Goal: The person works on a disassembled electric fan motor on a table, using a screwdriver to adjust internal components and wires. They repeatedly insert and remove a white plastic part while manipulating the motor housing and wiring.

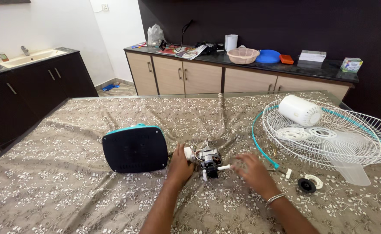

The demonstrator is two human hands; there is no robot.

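A small carton (351, 65) — boxy, white with green and blue print — is seen at about two o'clock, on the right end of the dark countertop (320, 69). Just to its nine o'clock a flat white box (312, 56) is laid, long and low. Farther along the same counter, at about twelve o'clock, a crumpled translucent plastic bag (155, 34) is stood upright — pale grey-white. At ten o'clock, beside the pale sink (30, 56), a small bottle (2, 55) with a coloured label is found; its details cannot be made out.
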